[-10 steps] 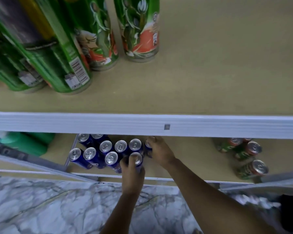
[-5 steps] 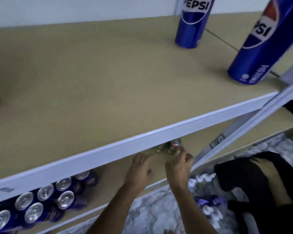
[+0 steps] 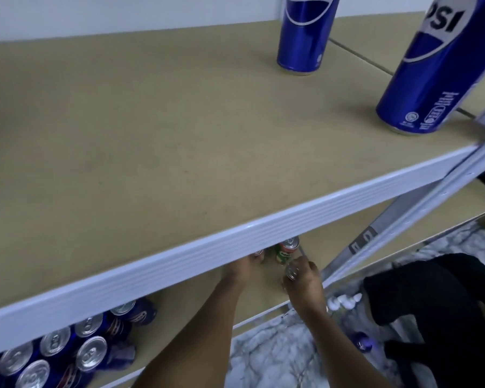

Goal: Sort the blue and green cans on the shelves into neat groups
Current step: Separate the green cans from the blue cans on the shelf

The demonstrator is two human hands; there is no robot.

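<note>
Upstairs, two blue cans (image 3: 303, 37); below, eight.

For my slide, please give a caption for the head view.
Both hands reach under the upper shelf; right hand grips a can beside a green can.

Soft even light, edges warped.

Blue cans (image 3: 67, 348): cluster, upright, silver tops, lower shelf, 7 o'clock. Two tall blue cans (image 3: 426, 68) upright, upper shelf, 1 o'clock. Green can (image 3: 287, 249) upright, lower shelf, centre-right.
</note>
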